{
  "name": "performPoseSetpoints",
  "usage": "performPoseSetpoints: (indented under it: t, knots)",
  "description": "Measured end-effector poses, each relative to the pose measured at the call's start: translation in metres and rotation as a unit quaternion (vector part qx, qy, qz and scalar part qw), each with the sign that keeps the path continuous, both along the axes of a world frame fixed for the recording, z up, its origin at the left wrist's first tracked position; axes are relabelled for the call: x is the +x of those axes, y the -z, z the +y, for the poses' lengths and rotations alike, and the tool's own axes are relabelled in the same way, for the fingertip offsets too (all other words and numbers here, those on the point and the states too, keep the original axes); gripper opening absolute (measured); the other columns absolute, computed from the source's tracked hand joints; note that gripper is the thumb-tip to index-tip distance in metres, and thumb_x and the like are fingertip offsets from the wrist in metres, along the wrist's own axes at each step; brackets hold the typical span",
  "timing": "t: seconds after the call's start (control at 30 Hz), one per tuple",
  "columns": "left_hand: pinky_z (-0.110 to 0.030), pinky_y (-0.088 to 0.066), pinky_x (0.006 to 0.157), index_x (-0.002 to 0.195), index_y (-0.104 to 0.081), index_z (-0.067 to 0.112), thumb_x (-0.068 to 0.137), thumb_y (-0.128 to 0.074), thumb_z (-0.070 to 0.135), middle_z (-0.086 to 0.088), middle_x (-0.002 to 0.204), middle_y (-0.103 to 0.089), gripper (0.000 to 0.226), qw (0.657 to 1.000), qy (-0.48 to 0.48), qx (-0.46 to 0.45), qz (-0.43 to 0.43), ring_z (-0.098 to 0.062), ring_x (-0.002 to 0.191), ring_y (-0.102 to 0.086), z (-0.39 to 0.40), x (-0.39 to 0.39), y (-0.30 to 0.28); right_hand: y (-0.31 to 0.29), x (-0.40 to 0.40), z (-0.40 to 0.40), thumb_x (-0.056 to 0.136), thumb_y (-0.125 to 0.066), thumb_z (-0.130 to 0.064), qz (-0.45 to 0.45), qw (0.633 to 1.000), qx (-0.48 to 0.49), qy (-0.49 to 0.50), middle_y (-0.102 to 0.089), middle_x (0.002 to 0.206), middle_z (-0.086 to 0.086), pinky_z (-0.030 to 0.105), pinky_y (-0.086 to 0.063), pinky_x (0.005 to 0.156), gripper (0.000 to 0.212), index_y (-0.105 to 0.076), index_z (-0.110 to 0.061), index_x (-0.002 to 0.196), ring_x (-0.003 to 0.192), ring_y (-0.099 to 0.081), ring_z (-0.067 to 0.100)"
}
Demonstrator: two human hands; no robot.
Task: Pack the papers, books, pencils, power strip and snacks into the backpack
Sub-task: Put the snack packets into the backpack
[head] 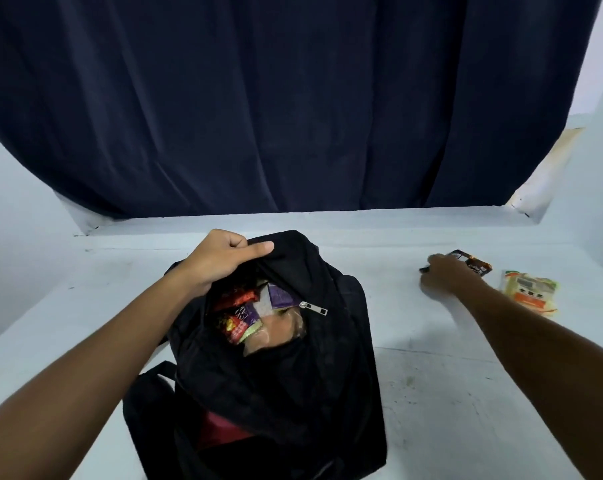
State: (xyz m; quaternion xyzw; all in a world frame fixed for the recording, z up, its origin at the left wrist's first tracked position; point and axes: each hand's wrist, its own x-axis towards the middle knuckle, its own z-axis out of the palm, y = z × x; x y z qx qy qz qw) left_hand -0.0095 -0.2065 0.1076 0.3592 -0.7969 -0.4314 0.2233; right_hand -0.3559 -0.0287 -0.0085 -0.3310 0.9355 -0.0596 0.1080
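From the head view, the left hand (223, 259) pinches the rim of the soft black fabric backpack (275, 358), holding its mouth open; wrappers show inside. Off to the right on the pale desk (431, 393), the right hand (443, 273) covers a dark glossy snack packet (475, 264), its long axis slanting away rightward. Blur hides whether its fingers grip yet. Just beyond lies a yellow-orange snack pouch (532, 292), nothing between.

The black fabric backpack (279, 375) sits on the pale bench (431, 393) with crinkly snack packets (239, 315) inside; right of it lie a dark foil snack packet (475, 265) and, further right, a clear plastic snack pouch (530, 294).
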Motion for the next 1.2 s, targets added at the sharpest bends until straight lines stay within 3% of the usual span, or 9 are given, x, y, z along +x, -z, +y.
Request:
performPoseSetpoints:
  t: [0.17, 0.43, 0.6, 0.7, 0.8, 0.87, 0.93, 1.07, 1.2]
  knots:
    - [-0.025, -0.028, 0.054, 0.048, -0.028, 0.018, 0.077, -0.08, 0.034, 0.005, 0.049, -0.023, 0.062, 1.0, -0.014, -0.005, -0.012, -0.01, 0.047, -0.024, 0.0, 0.0, 0.0, 0.042, -0.012, 0.005, 0.093, -0.039, -0.056, 0.009, 0.997, 0.062, 0.046, -0.01, 0.158, 0.017, 0.056, -0.024, 0.109, 0.064, -0.023, -0.026, 0.147, 0.14, -0.011, 0.046]
    - [-0.022, -0.028, 0.053, 0.047, -0.026, 0.019, 0.077, -0.08, 0.034, 0.004, 0.049, -0.022, 0.063, 1.0, -0.017, 0.001, -0.014, -0.011, 0.048, -0.023, 0.003, -0.002, 0.001, 0.058, 0.029, -0.03, 0.094, -0.036, -0.015, 0.108, 0.988, -0.035, -0.106, -0.057, 0.125, 0.021, 0.045, -0.054, 0.081, 0.048, -0.035, -0.008, 0.141, 0.107, -0.058, 0.038]
    - [-0.021, -0.031, 0.053, 0.046, -0.027, 0.02, 0.077, -0.08, 0.033, 0.005, 0.048, -0.023, 0.063, 1.0, -0.017, -0.003, -0.019, -0.01, 0.046, -0.025, 0.006, 0.0, 0.001, 0.029, 0.069, -0.05, 0.092, -0.044, -0.013, -0.075, 0.961, -0.259, -0.063, -0.066, 0.114, 0.011, 0.04, -0.052, 0.082, 0.032, -0.058, -0.022, 0.119, 0.096, -0.062, 0.031]
    - [-0.023, -0.031, 0.055, 0.046, -0.028, 0.019, 0.077, -0.08, 0.034, 0.005, 0.048, -0.024, 0.062, 1.0, -0.014, -0.001, -0.02, -0.01, 0.047, -0.026, 0.006, 0.0, 0.0, -0.018, 0.098, -0.052, 0.096, -0.043, -0.01, -0.205, 0.879, -0.43, -0.02, -0.066, 0.104, 0.011, 0.039, -0.054, 0.078, 0.024, -0.063, -0.014, 0.108, 0.093, -0.063, 0.031]
    - [-0.025, -0.03, 0.056, 0.047, -0.028, 0.019, 0.077, -0.08, 0.035, 0.004, 0.049, -0.025, 0.062, 1.0, -0.004, 0.009, -0.022, -0.011, 0.049, -0.027, 0.004, -0.001, -0.001, -0.079, 0.127, -0.043, 0.099, -0.044, -0.007, -0.456, 0.699, -0.55, -0.04, -0.062, 0.115, 0.013, 0.045, -0.058, 0.08, 0.021, -0.059, -0.011, 0.112, 0.105, -0.063, 0.031]
    - [-0.027, -0.029, 0.056, 0.048, -0.033, 0.018, 0.078, -0.079, 0.036, 0.002, 0.051, -0.028, 0.058, 1.0, -0.001, 0.015, -0.027, -0.012, 0.051, -0.029, 0.002, 0.0, 0.0, -0.109, 0.139, -0.03, 0.097, -0.047, -0.006, -0.594, 0.588, -0.537, -0.108, -0.058, 0.124, 0.016, 0.051, -0.057, 0.081, 0.025, -0.057, -0.008, 0.12, 0.111, -0.061, 0.034]
    - [-0.028, -0.034, 0.056, 0.056, -0.051, 0.006, 0.082, -0.076, 0.033, -0.006, 0.058, -0.042, 0.045, 0.999, -0.003, 0.016, -0.031, -0.018, 0.058, -0.04, 0.0, 0.002, 0.0, -0.125, 0.146, -0.015, 0.09, -0.052, -0.006, -0.682, 0.552, -0.437, -0.197, -0.06, 0.121, 0.017, 0.053, -0.057, 0.077, 0.032, -0.058, -0.007, 0.121, 0.11, -0.061, 0.036]
    - [-0.029, -0.032, 0.055, 0.057, -0.041, 0.008, 0.081, -0.068, 0.056, -0.007, 0.061, -0.038, 0.06, 0.998, 0.024, 0.059, -0.027, -0.02, 0.055, -0.037, 0.0, 0.005, -0.006, -0.139, 0.172, 0.002, 0.089, -0.051, 0.0, -0.655, 0.629, -0.19, -0.373, -0.068, 0.103, 0.011, 0.049, -0.058, 0.076, 0.026, -0.069, -0.011, 0.104, 0.098, -0.066, 0.027]
    - [-0.029, -0.028, 0.051, 0.055, -0.03, 0.019, 0.085, -0.063, 0.056, 0.0, 0.053, -0.029, 0.058, 0.999, 0.033, 0.027, -0.03, -0.013, 0.045, -0.03, 0.0, 0.004, -0.012, -0.131, 0.215, -0.01, 0.094, -0.053, -0.005, -0.316, 0.802, -0.251, -0.441, -0.07, 0.098, -0.001, 0.03, -0.052, 0.086, 0.025, -0.069, -0.016, 0.11, 0.091, -0.065, 0.009]
